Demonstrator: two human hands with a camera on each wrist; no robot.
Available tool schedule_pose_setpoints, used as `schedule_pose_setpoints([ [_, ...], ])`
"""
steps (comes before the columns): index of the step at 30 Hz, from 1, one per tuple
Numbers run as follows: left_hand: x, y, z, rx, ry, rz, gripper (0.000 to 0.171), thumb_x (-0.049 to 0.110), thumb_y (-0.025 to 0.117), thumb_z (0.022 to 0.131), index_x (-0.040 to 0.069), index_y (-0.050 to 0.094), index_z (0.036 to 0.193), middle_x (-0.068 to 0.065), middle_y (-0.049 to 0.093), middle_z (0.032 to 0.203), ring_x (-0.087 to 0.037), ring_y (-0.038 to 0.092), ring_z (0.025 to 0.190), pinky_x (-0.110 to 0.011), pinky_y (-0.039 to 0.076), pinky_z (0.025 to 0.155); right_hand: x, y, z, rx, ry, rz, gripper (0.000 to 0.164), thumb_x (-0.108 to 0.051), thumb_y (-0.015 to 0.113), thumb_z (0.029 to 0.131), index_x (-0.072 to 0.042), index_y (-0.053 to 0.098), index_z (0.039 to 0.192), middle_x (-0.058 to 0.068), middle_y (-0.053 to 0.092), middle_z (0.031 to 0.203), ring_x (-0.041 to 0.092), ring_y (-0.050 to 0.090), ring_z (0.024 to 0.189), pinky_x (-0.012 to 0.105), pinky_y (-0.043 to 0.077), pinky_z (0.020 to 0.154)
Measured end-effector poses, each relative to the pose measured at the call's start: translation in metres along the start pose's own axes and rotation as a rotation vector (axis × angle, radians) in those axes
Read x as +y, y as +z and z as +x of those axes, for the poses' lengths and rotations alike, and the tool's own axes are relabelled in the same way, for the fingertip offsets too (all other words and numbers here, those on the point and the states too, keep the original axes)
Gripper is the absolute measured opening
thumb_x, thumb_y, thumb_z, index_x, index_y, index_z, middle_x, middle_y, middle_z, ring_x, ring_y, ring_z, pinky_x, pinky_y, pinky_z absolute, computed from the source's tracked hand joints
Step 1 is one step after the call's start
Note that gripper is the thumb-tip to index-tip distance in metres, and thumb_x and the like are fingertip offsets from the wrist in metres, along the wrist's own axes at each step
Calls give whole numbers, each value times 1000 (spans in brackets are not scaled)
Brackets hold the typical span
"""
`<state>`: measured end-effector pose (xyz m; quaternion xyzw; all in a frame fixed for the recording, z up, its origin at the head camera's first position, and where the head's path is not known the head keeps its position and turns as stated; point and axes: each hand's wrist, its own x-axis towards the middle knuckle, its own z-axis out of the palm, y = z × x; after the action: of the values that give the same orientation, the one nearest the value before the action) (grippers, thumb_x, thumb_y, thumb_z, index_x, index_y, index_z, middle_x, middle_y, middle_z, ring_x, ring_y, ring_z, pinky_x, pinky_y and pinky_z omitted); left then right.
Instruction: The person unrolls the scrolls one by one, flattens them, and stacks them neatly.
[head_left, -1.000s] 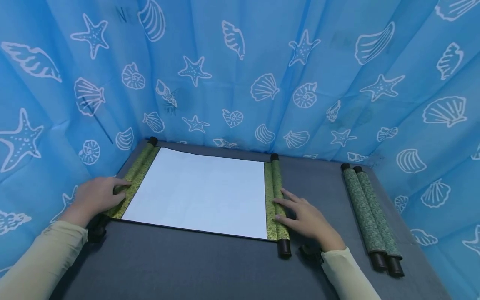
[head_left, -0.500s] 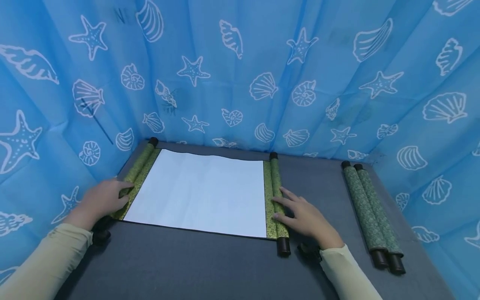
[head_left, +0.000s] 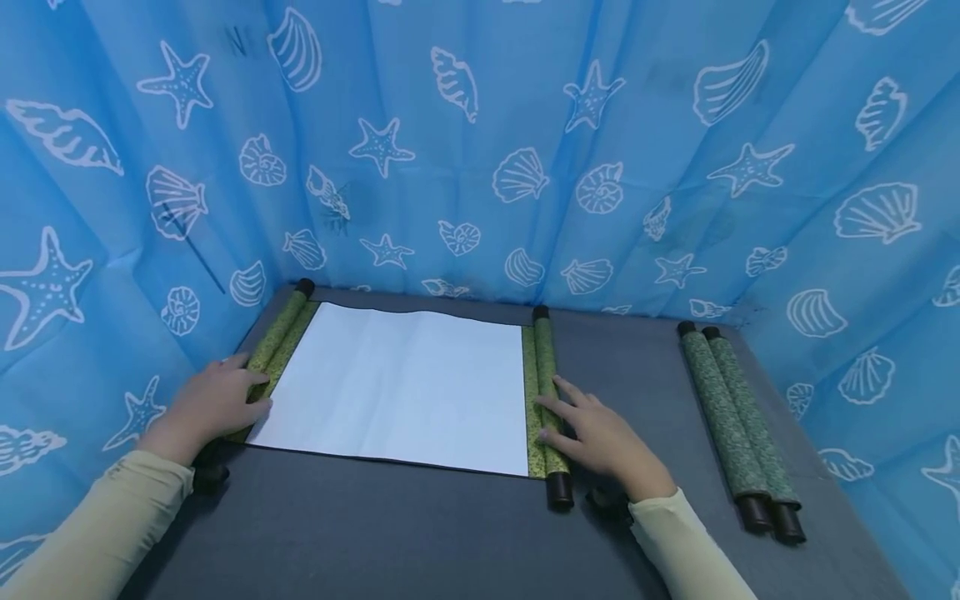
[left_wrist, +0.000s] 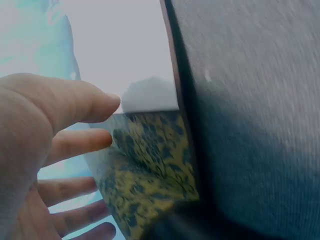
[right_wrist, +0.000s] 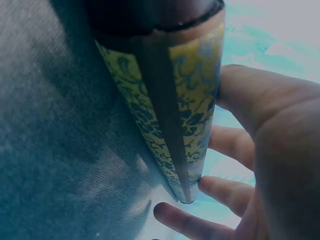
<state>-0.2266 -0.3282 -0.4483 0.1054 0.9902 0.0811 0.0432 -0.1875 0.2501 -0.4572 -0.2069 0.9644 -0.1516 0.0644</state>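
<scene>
- Scroll (head_left: 397, 387) lies spread out on the back left part of a gray table (head_left: 420, 533), with a blue curtain (head_left: 480, 50) behind it and at both sides.
- The curtain has white starfish and shells on it and hangs down right by the table's back edge.
- On the table, the most open room is the wide strip of gray cloth in front of the scroll. More gray shows to its right. At the back and left, the scroll is near the table's edges, so there is just a little room.
- The scroll's flat white middle (head_left: 450, 358) is plain, with a wavy back edge and a thin dark line along the front.
- Two green rolls (head_left: 720, 417) lie side by side near the table's right edge. They look speckled.
- Both sleeves (head_left: 105, 529) are pale yellow.
- The left roller (head_left: 276, 329) and right roller (head_left: 546, 358) are yellow-green. Up close they have dark curly leaves, and the right one has a plain dark stripe.
- The left hand (head_left: 210, 408) has its fingers spread over the left roller, not wrapped around it. It is hard to tell which fingertips touch.
- The right hand (head_left: 603, 442) has fingers spread too, lightly bent, touching the right roller without gripping.
- Dark caps (head_left: 559, 492) sit on the roller ends.
</scene>
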Motion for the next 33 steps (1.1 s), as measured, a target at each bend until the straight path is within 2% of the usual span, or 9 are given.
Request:
schedule_pose_setpoints([
  [11,16,-2,2,18,14,9,47,33,75,95,-2,75,127,-47,44,148,-70,45,128,-79,41,101,-4,-8,-17,-18,3,16,62,-49,62,106,-22,49,161,16,28,175,57,42,148,77,43,108],
  [16,27,-3,4,16,55,10,40,33,76,95,1,78,119,-40,59,138,-66,50,127,-79,41,102,-2,-12,-28,9,11,57,62,-50,63,106,-22,52,159,15,32,174,53,41,150,76,42,110],
  [20,34,3,8,18,80,-22,36,34,77,95,4,79,115,-33,66,131,-59,55,123,-77,45,99,3,-15,-38,45,3,81,59,-46,65,105,-18,55,157,16,35,172,51,42,150,74,42,111],
  [23,40,9,10,8,100,-41,36,34,76,96,5,79,117,-33,64,136,-58,54,129,-76,44,103,7,-17,-46,69,2,110,58,-43,67,105,-15,57,155,17,37,171,51,41,151,75,41,111],
  [28,62,7,8,-3,139,-62,37,34,77,97,5,78,120,-35,59,144,-59,51,137,-75,42,109,11,-26,-58,115,13,139,56,-42,67,105,-16,59,153,17,41,168,52,42,150,76,42,110],
  [33,89,9,10,22,157,-122,41,34,75,99,4,75,126,-34,56,148,-58,50,137,-71,44,110,22,-37,-73,168,25,163,52,-35,69,105,-14,60,151,20,44,165,53,43,148,76,42,110],
])
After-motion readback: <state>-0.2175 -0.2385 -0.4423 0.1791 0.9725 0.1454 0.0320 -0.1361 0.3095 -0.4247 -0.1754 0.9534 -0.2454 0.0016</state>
